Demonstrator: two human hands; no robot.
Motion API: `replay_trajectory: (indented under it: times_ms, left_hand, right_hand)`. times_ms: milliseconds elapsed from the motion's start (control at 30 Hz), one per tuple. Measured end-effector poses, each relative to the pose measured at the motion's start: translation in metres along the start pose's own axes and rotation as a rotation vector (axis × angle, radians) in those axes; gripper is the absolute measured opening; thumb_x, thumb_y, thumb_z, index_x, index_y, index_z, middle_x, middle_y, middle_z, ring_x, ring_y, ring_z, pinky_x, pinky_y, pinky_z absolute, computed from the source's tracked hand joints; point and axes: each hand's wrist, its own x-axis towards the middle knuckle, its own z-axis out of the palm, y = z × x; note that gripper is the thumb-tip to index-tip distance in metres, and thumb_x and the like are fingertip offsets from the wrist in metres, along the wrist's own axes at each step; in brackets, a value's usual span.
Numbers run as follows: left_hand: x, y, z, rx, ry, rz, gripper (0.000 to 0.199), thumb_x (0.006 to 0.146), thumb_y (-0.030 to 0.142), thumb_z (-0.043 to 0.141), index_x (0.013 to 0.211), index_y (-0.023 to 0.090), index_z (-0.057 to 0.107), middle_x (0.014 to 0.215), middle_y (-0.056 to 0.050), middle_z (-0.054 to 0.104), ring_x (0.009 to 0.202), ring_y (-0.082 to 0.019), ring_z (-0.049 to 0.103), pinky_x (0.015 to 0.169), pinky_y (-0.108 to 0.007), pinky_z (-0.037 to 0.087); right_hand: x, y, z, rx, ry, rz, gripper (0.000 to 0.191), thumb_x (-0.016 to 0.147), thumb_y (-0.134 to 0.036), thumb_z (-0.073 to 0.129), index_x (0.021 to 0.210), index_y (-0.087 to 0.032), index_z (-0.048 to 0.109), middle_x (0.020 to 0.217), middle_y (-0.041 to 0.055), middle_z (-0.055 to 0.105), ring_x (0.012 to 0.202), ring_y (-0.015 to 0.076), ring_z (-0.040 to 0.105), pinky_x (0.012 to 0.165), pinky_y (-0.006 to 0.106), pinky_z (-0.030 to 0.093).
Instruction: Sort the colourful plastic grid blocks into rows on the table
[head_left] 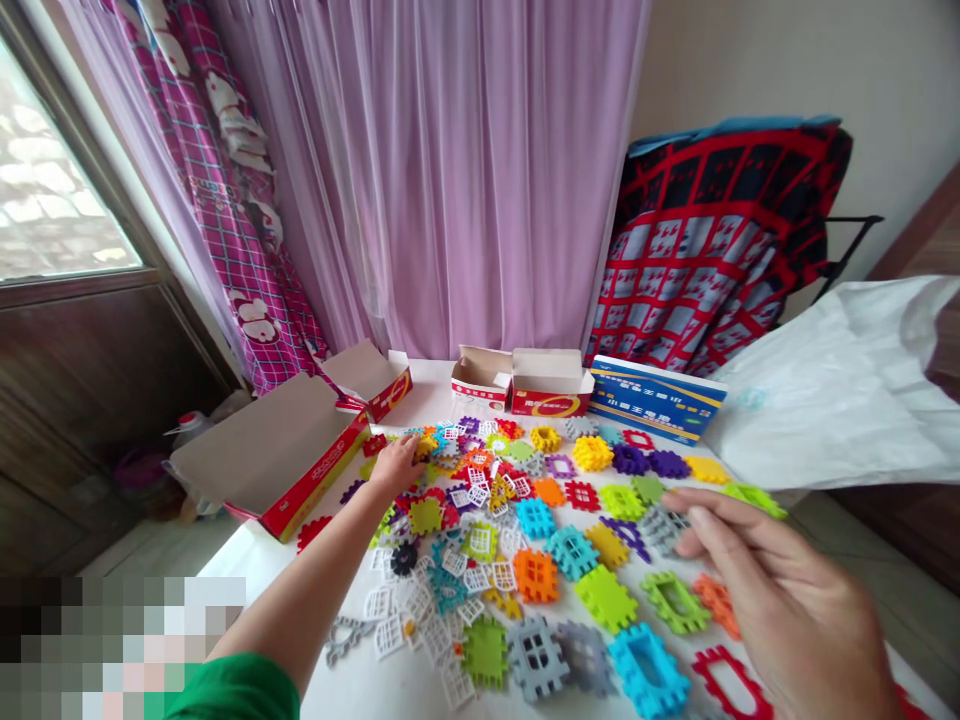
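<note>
My right hand (787, 590) reaches in from the lower right with its fingers curled together. At the fingertips is a grey interlocking plastic block (660, 528), which the fingers seem to pinch; its far side is partly covered. A lime block (754, 498) lies behind the hand, and a red frame piece (731, 682) is on the near side. Around them are a green frame piece (675, 602), an orange block (718, 602) and a purple triangle piece (626, 538). My left hand is out of view.
Another person's green-sleeved arm (322, 570) reaches from the left into the far pieces. Loose white lattice pieces (390, 635) and several coloured blocks cover the white table. Open red boxes (307, 465), a blue box (656, 400) and a white sack (840, 390) line the edges.
</note>
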Motion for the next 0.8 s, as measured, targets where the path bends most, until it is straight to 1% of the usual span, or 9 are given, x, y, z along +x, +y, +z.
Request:
replay_trajectory:
  times_ms: [67,133,233,367,467,533,600,700,800]
  left_hand:
    - [0.004,-0.001,0.001,0.017,-0.052,-0.009,0.037,0.092,0.038,0.059,0.124,0.019,0.057,0.127,-0.010,0.059,0.106,-0.022,0.061,0.089,-0.045,0.054]
    - [0.007,-0.002,0.000,0.003,-0.090,-0.034,0.038,0.091,0.037,0.060,0.124,0.019,0.057,0.126,-0.010,0.059,0.106,-0.022,0.062,0.088,-0.045,0.054]
    - [0.007,-0.004,-0.002,-0.079,-0.114,-0.085,0.039,0.091,0.038,0.060,0.124,0.018,0.057,0.126,-0.010,0.059,0.106,-0.023,0.062,0.088,-0.045,0.054]
    - [0.003,-0.005,-0.004,-0.282,-0.139,-0.150,0.038,0.091,0.038,0.060,0.124,0.018,0.057,0.125,-0.009,0.060,0.106,-0.023,0.062,0.088,-0.045,0.054]
    - [-0.006,-0.002,-0.005,-0.477,-0.190,-0.159,0.039,0.091,0.038,0.060,0.124,0.018,0.057,0.123,-0.009,0.061,0.103,-0.022,0.063,0.086,-0.044,0.055]
    - [-0.014,0.003,-0.005,-0.583,-0.217,-0.142,0.038,0.093,0.041,0.056,0.122,0.016,0.058,0.118,-0.009,0.063,0.098,-0.020,0.065,0.083,-0.041,0.056]
    - [-0.023,0.011,-0.005,-0.646,-0.236,-0.115,0.039,0.096,0.045,0.047,0.117,0.015,0.059,0.110,-0.010,0.068,0.092,-0.018,0.068,0.080,-0.035,0.056]
    - [-0.031,0.024,-0.002,-0.647,-0.267,-0.081,0.041,0.097,0.047,0.039,0.111,0.016,0.063,0.102,-0.011,0.072,0.086,-0.016,0.071,0.073,-0.027,0.054]
    - [-0.034,0.034,0.000,-0.524,-0.273,-0.074,0.033,0.092,0.045,0.049,0.104,0.020,0.067,0.094,-0.007,0.074,0.080,-0.018,0.072,0.065,-0.027,0.053]
  right_hand:
    - [0.001,-0.003,-0.001,0.000,0.019,0.013,0.033,0.082,-0.046,0.067,0.100,-0.020,0.074,0.087,0.0059,0.075,0.062,0.0154,0.064,0.053,0.021,0.053]
    - [0.002,-0.006,-0.002,-0.003,0.039,0.021,0.033,0.081,-0.047,0.067,0.097,-0.019,0.075,0.082,0.0053,0.074,0.061,0.0160,0.064,0.053,0.022,0.054]
    - [0.004,-0.006,-0.002,-0.015,0.051,0.026,0.033,0.081,-0.046,0.067,0.097,-0.018,0.075,0.080,0.0052,0.073,0.061,0.0158,0.064,0.054,0.022,0.054]
    - [0.006,-0.001,-0.002,0.008,0.057,0.000,0.033,0.082,-0.045,0.067,0.098,-0.018,0.075,0.089,0.0068,0.075,0.064,0.0150,0.064,0.055,0.021,0.053]
    - [0.006,0.000,-0.002,0.030,0.056,-0.007,0.032,0.082,-0.046,0.068,0.099,-0.020,0.075,0.089,0.0059,0.075,0.065,0.0154,0.064,0.056,0.022,0.053]
    - [0.006,0.000,-0.002,0.041,0.050,-0.007,0.031,0.082,-0.046,0.068,0.099,-0.021,0.075,0.088,0.0056,0.075,0.064,0.0158,0.063,0.054,0.023,0.052]
    - [0.006,-0.001,-0.001,0.046,0.040,-0.004,0.030,0.082,-0.045,0.067,0.099,-0.022,0.075,0.086,0.0056,0.074,0.062,0.0159,0.062,0.051,0.024,0.051]
    - [0.006,-0.004,0.001,0.041,0.012,0.000,0.029,0.082,-0.045,0.067,0.098,-0.022,0.074,0.079,0.0045,0.073,0.060,0.0155,0.062,0.049,0.023,0.050]
    - [0.006,-0.008,0.002,0.038,-0.010,-0.013,0.029,0.082,-0.045,0.067,0.096,-0.022,0.074,0.081,0.0049,0.074,0.062,0.0155,0.063,0.052,0.023,0.052]
